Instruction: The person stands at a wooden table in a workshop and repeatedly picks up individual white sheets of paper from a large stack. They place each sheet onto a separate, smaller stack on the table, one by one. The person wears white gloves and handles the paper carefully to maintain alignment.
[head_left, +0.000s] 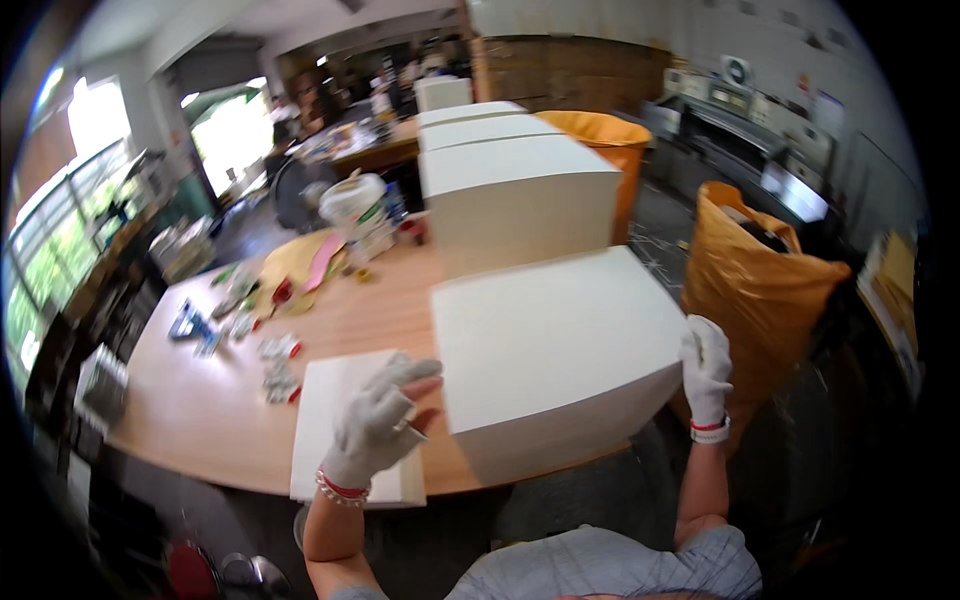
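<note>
Gloved, the left hand [380, 420] is hovering with its grip released, fingers spread and curved, just beside the near left corner of a tall cream stack of paper sheets [555, 350]; whether the fingertips are touching the stack's side is hard to tell. The right hand [706, 375], also in a white glove, is pressing flat against the stack's right side near the bottom corner, its grip loose and not clenched around anything. That stack is sitting at the near edge of the wooden counter [200, 410], slightly overhanging it. Under the left hand, a thin white sheet [330, 400] is lying flat on the counter. Behind the near stack, further cream stacks [515, 195] are standing in a row. A white bucket [355, 210] and small scattered items are resting farther left. An orange sack [765, 285] is standing on the floor to the right of the counter.
</note>
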